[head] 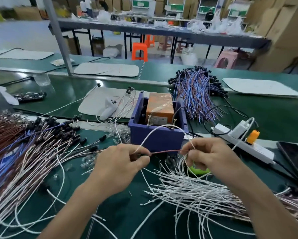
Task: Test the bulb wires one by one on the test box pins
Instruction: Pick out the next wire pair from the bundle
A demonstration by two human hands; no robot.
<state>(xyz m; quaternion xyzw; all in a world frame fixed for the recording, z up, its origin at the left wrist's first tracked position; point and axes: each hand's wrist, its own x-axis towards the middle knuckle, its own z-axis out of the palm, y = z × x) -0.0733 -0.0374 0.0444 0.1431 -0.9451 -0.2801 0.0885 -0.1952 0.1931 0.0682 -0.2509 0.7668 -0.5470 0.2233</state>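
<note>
Nearest, loose white wires [187,188] lie heaped on the green worktop [122,213]. Above them the left grip [122,163] and the right grip [212,157] each pinch the bulb wire [165,151], with a reddish stretch straight between them and a white loop arching up across the front of the blue test box [155,138]. Two pins [149,119] stand at the box's near edge, before an orange unit [160,106] whose label is too blurred to read.
</note>
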